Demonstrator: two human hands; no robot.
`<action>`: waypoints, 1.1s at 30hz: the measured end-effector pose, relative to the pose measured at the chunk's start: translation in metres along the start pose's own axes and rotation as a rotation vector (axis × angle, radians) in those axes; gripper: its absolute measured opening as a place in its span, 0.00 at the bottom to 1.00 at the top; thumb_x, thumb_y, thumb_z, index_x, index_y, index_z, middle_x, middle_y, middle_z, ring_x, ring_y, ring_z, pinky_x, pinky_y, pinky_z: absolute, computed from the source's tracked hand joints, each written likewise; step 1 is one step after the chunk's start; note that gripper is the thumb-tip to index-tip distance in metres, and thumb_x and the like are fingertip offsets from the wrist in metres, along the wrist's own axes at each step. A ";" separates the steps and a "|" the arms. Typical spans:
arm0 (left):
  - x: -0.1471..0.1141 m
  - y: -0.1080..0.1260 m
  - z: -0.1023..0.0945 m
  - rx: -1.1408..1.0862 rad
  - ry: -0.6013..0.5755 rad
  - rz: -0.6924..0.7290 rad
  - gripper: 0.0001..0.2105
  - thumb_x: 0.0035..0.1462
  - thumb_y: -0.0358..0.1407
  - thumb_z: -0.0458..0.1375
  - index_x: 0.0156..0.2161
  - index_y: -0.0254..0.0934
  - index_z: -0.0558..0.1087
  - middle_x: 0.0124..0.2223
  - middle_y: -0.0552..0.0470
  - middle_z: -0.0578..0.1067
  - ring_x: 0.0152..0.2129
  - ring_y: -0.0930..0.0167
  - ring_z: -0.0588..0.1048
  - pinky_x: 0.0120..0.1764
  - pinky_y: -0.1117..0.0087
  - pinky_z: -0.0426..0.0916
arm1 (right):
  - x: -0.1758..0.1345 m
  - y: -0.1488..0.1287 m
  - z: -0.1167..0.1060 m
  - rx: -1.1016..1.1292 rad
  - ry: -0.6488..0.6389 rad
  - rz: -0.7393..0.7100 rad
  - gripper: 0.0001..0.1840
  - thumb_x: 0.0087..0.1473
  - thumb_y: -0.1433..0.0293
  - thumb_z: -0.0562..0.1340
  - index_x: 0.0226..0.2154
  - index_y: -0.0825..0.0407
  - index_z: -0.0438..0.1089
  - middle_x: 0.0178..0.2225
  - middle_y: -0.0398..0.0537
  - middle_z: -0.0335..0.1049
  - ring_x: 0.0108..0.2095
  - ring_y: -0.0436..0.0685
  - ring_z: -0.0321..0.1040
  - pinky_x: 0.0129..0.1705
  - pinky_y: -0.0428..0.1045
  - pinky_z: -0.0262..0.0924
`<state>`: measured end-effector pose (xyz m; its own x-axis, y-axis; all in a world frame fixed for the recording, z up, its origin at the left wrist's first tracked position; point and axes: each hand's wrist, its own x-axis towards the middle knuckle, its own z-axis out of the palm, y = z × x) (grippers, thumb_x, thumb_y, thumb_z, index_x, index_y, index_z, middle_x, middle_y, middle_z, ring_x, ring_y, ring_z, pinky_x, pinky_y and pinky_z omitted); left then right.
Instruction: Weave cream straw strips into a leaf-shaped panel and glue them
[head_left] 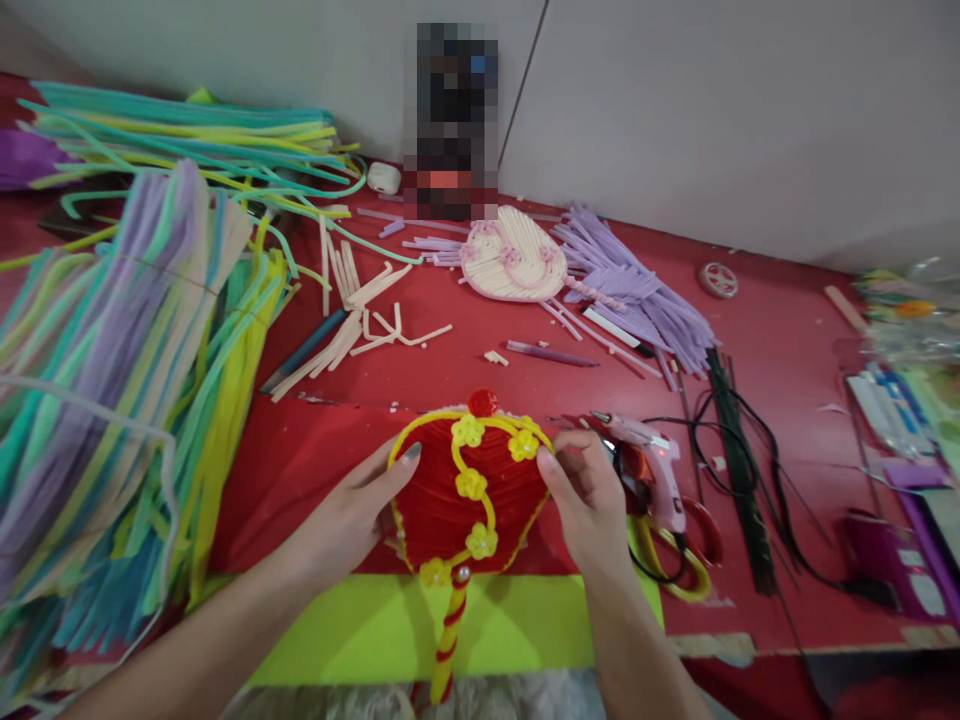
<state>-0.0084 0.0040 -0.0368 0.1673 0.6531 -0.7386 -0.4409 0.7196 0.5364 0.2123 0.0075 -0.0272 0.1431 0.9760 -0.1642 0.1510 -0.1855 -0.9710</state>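
Between my hands is a red fan [427, 490] made of pipe cleaners, edged in yellow, with yellow flowers and a curling yellow stem across its face. A red ball-like piece [483, 403] sits at its top edge. Its handle [450, 640], striped yellow and red, points down toward me. My left hand [375, 490] grips the fan's left edge, thumb on the front. On the opposite edge, my right hand [589, 485] pinches the yellow border with thumb and fingers. Beneath the fan lies a yellow-green sheet [345, 635].
Bundles of coloured pipe cleaners [127, 350] fill the left side. A cream fan [517, 265] lies at the back beside purple pipe cleaners [637, 275]. To the right are a pink glue gun [660, 470], scissors [694, 580] and a black cable [780, 500].
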 end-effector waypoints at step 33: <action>0.013 0.001 -0.004 0.987 0.118 0.608 0.29 0.52 0.46 0.61 0.59 0.43 0.64 0.56 0.47 0.71 0.50 0.59 0.72 0.51 0.57 0.68 | 0.018 0.026 0.001 -0.239 -0.076 -0.032 0.18 0.56 0.58 0.60 0.45 0.50 0.71 0.41 0.50 0.76 0.42 0.59 0.73 0.44 0.52 0.67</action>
<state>-0.0106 0.0124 -0.0471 0.0583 0.9650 -0.2558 0.4666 0.2002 0.8615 0.2174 0.0199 -0.0559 0.0620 0.9860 -0.1550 0.3825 -0.1669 -0.9088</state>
